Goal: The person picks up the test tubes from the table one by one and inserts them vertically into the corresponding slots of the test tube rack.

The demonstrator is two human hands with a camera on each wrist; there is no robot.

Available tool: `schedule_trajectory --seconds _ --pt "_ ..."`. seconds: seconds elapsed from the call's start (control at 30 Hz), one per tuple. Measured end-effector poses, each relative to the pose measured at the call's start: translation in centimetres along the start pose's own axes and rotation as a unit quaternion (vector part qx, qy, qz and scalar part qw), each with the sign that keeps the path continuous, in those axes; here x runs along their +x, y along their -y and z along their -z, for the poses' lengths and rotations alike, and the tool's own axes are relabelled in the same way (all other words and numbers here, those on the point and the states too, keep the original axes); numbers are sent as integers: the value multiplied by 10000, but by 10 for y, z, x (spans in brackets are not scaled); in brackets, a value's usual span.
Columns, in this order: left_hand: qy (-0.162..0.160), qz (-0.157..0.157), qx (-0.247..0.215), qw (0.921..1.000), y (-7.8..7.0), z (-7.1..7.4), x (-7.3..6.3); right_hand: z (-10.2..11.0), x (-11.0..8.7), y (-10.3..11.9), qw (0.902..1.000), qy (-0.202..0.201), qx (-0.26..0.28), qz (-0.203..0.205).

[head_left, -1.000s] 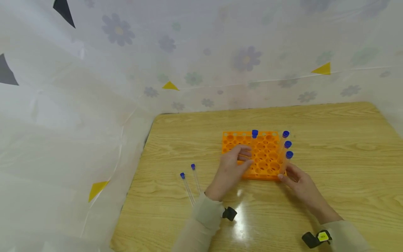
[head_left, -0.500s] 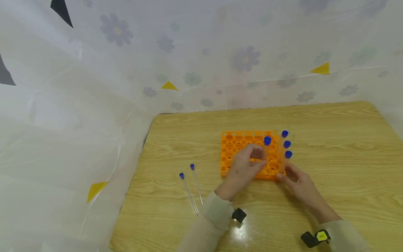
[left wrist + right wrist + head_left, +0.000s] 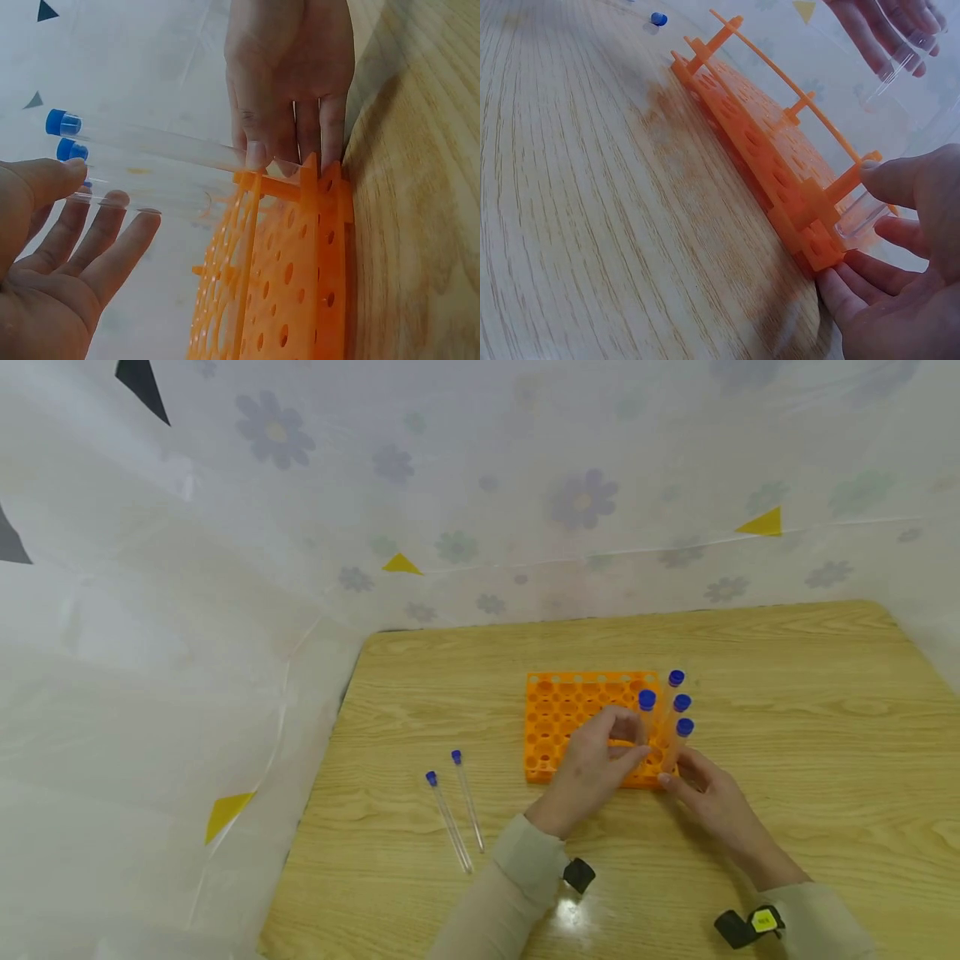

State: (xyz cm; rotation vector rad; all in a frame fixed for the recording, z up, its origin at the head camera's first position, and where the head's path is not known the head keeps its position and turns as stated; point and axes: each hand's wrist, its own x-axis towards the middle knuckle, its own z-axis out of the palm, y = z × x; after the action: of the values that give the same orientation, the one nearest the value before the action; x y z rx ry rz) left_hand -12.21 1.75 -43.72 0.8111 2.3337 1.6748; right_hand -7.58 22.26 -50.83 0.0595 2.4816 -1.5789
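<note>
An orange test tube rack (image 3: 551, 727) lies on the table. Three blue-capped clear test tubes stand along its right end, the nearest with its cap (image 3: 685, 727) above my right hand (image 3: 712, 793). That hand grips the rack's near right corner, thumb on the upper plate (image 3: 855, 161) and fingers against the lower edge. My left hand (image 3: 588, 768) pinches another blue-capped test tube (image 3: 647, 702) upright over the rack, left of the standing ones. Its lower end is hidden by the hand in the head view, so I cannot tell whether it sits in a hole.
Two more blue-capped test tubes, one farther left (image 3: 450, 822) and one closer to the rack (image 3: 468, 802), lie on the wooden table (image 3: 360, 877). A pale flowered curtain (image 3: 465, 485) hangs behind the table and along its left side.
The left hand has carried its test tube rightward and toward me, over to the row of standing tubes. My right hand keeps its grip on the rack's corner.
</note>
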Motion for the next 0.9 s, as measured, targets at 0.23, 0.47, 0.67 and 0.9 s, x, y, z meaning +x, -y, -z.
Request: schedule_trajectory --seconds 0.23,0.47,0.67,0.9 --pt "-6 -23 120 9999 8 -5 3 0 1 0 10000 1 56 -24" --pt "20 -204 512 9985 14 -8 4 0 0 -1 10000 -24 -76 -1" --pt "71 -167 655 9977 17 -9 4 0 1 -2 10000 -3 41 -45" --pt "80 -468 1104 9928 24 -10 6 0 1 -3 9999 4 120 -56"
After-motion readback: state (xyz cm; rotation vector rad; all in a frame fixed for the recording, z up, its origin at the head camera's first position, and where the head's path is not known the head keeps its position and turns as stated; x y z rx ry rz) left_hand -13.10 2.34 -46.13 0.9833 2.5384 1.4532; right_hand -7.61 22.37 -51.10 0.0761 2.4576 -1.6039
